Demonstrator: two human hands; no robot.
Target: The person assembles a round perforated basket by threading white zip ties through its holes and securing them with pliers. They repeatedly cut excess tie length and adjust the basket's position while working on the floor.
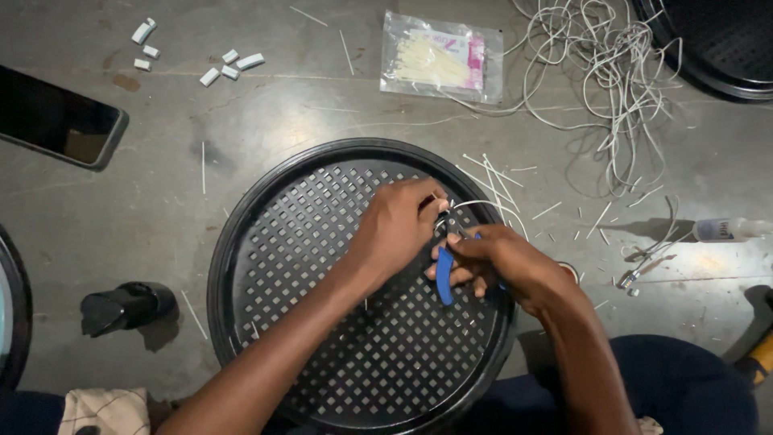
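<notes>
A round black perforated grille (322,322) lies flat on the grey floor in front of me. My left hand (396,229) rests on its upper right part, fingers pinched on a thin white cable tie (475,205) at the rim. My right hand (503,264) is closed on blue-handled cutters (444,278), whose tip meets the tie beside my left fingers. The cutter jaws are mostly hidden by my hands.
A clear bag of white cable ties (441,58) and a tangle of white wire (612,72) lie at the back. Cut tie ends (499,173) litter the floor. A phone (56,117) and small white clips (229,66) sit left; a black part (125,306) lies near left.
</notes>
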